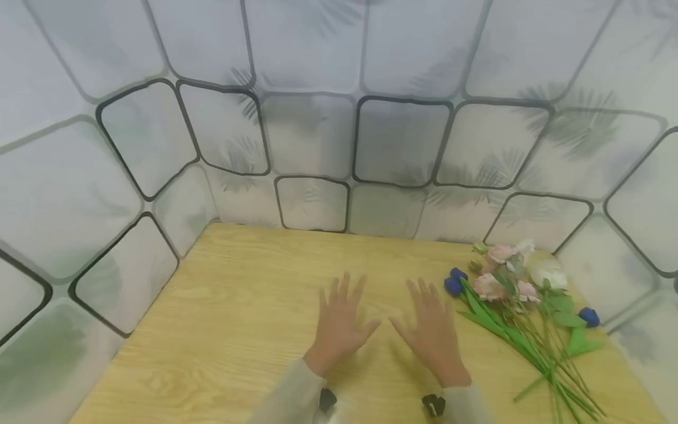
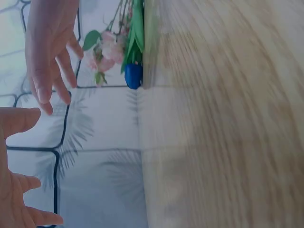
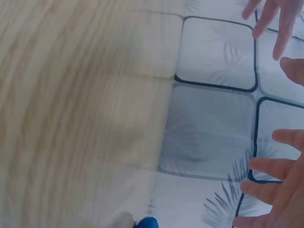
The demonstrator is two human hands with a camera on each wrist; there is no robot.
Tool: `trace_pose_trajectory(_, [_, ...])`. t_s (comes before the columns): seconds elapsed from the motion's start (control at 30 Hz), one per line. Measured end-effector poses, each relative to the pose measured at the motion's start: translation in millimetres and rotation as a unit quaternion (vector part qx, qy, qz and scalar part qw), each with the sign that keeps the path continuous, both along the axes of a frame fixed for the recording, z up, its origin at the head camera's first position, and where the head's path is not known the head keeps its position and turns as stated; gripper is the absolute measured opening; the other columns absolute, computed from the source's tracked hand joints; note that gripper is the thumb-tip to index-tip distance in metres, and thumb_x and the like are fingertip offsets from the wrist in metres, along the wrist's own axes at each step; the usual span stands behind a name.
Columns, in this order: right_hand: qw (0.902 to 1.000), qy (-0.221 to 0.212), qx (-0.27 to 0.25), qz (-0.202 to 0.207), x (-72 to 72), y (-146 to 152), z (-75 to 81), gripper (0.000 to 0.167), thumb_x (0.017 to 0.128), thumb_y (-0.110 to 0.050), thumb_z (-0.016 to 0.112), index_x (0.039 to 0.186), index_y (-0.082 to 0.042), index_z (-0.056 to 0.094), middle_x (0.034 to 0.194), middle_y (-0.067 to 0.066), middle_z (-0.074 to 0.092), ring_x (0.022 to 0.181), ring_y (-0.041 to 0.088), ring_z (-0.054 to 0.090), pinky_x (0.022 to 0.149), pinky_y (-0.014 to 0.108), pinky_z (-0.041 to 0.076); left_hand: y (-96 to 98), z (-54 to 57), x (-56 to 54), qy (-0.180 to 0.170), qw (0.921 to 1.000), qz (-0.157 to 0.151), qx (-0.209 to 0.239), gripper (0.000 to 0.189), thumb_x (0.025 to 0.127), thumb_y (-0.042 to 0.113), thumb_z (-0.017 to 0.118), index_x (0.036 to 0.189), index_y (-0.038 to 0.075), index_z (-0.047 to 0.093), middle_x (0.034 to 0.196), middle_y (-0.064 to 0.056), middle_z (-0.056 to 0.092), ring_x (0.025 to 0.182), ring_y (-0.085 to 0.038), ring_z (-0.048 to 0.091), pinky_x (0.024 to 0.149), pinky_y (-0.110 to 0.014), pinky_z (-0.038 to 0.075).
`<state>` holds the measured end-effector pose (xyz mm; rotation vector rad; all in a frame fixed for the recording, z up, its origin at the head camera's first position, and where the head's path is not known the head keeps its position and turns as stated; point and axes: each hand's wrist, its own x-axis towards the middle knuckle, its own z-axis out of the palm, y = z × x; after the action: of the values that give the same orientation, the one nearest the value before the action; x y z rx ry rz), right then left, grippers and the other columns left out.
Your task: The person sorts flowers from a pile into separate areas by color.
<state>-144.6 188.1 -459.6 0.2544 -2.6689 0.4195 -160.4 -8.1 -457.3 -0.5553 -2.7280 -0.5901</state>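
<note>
left hand [image 1: 341, 327], right hand [image 1: 431, 330], spread above table [image 1: 233, 300], flowers [image 1: 527, 292] alongside

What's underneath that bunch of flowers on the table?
Yellow wood-grained tabletop shows between the flower stems. Beneath the pink blooms and the large white bloom, the tabletop is covered, so I can't tell whether anything else lies there.

head: above, forward-down | wrists: close, rolled sideways | shared: tabletop [image 1: 238, 294], wall [image 1: 309, 135]
</note>
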Motion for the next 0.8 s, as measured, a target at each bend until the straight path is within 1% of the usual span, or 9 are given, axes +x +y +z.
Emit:
trace_pose_trajectory(0.1, [0.9980, 0.059, -0.012, 0.019, 3.5, 9.4, 5.2, 0.071, 0.076, -0.039, 0.072, 0.134, -0.003, 0.047, 0.131, 0.023, 0.053, 0.120, 0.043, 0.049, 0.094, 0.064, 0.040, 8.7, 6.1, 2.4, -0.003, 0.9996, -0.020, 0.018, 0.080, 0.081, 0.051, 0.062, 0.146, 0.017, 0.031, 0.147, -0.022, 0.036, 0.132, -0.045, 0.036, 0.104, -0.068, 0.027])
trace_pose_trajectory(0.2, [0.9927, 0.114, -0.020, 0.032, 8.5, 19.7, 12.4, 0.064, 0.073, -0.032, 0.075, 0.126, -0.001, 0.054, 0.117, 0.021, 0.062, 0.108, 0.040, 0.058, 0.089, 0.057, 0.046, 19.9, 10.0, 2.8, -0.002, 0.9988, -0.042, 0.024, 0.075, 0.083, 0.046, 0.062, 0.145, 0.015, 0.033, 0.144, -0.021, 0.041, 0.131, -0.040, 0.041, 0.104, -0.062, 0.033])
trace_pose_trajectory(0.4, [0.9836, 0.177, -0.024, 0.027, 22.3, 47.1, 27.8, 0.052, 0.069, -0.021, 0.075, 0.112, 0.004, 0.061, 0.099, 0.021, 0.068, 0.088, 0.038, 0.064, 0.078, 0.052, 0.051, 50.3, 16.8, 8.0, 0.003, 0.9964, -0.082, 0.021, 0.062, 0.086, 0.035, 0.063, 0.138, 0.011, 0.042, 0.135, -0.012, 0.052, 0.125, -0.026, 0.049, 0.104, -0.044, 0.042])
trace_pose_trajectory(0.43, [0.9824, 0.183, -0.026, 0.025, 24.2, 52.9, 29.9, 0.050, 0.069, -0.020, 0.075, 0.110, 0.005, 0.061, 0.097, 0.022, 0.068, 0.086, 0.039, 0.065, 0.077, 0.053, 0.051, 56.3, 17.7, 9.4, -0.001, 0.9959, -0.089, 0.015, 0.060, 0.086, 0.035, 0.063, 0.137, 0.012, 0.042, 0.133, -0.009, 0.053, 0.124, -0.024, 0.050, 0.104, -0.041, 0.042])
trace_pose_trajectory(0.53, [0.9788, 0.203, -0.023, 0.015, 28.3, 71.5, 35.6, 0.048, 0.085, -0.036, 0.065, 0.103, 0.008, 0.062, 0.090, 0.022, 0.069, 0.078, 0.039, 0.065, 0.070, 0.052, 0.052, 75.8, 19.1, 13.4, -0.010, 0.9933, -0.115, -0.005, 0.057, 0.087, 0.036, 0.062, 0.136, 0.013, 0.044, 0.130, -0.005, 0.055, 0.122, -0.020, 0.052, 0.103, -0.036, 0.043])
trace_pose_trajectory(0.63, [0.9802, 0.197, -0.017, -0.004, 32.8, 92.0, 38.6, 0.048, 0.088, -0.038, 0.060, 0.102, 0.008, 0.062, 0.088, 0.021, 0.069, 0.075, 0.037, 0.066, 0.067, 0.049, 0.053, 95.6, 18.6, 17.0, -0.023, 0.9886, -0.149, -0.006, 0.054, 0.087, 0.035, 0.061, 0.134, 0.014, 0.045, 0.129, -0.003, 0.056, 0.120, -0.018, 0.053, 0.101, -0.033, 0.044])
trace_pose_trajectory(0.67, [0.9804, 0.196, -0.011, -0.013, 34.1, 98.6, 39.9, 0.048, 0.088, -0.038, 0.060, 0.102, 0.007, 0.062, 0.086, 0.021, 0.069, 0.071, 0.036, 0.065, 0.063, 0.048, 0.053, 102.4, 17.9, 17.9, -0.027, 0.9870, -0.159, -0.006, 0.053, 0.087, 0.036, 0.060, 0.134, 0.014, 0.046, 0.129, -0.003, 0.056, 0.119, -0.017, 0.054, 0.100, -0.033, 0.045])
trace_pose_trajectory(0.73, [0.9817, 0.189, -0.003, -0.024, 37.1, 112.3, 42.0, 0.039, 0.080, -0.024, 0.069, 0.102, 0.007, 0.062, 0.086, 0.021, 0.069, 0.070, 0.036, 0.065, 0.061, 0.047, 0.053, 115.9, 15.1, 19.0, -0.028, 0.9833, -0.180, -0.007, 0.052, 0.087, 0.036, 0.060, 0.132, 0.012, 0.047, 0.129, -0.003, 0.056, 0.118, -0.016, 0.055, 0.099, -0.031, 0.046])
trace_pose_trajectory(0.8, [0.9811, 0.188, 0.011, -0.046, 40.4, 124.5, 45.1, 0.039, 0.074, -0.018, 0.071, 0.103, 0.007, 0.062, 0.084, 0.022, 0.069, 0.064, 0.036, 0.064, 0.056, 0.046, 0.052, 130.0, 12.2, 19.4, -0.027, 0.9802, -0.195, -0.015, 0.051, 0.088, 0.037, 0.058, 0.131, 0.011, 0.049, 0.129, -0.003, 0.057, 0.118, -0.016, 0.055, 0.099, -0.031, 0.046])
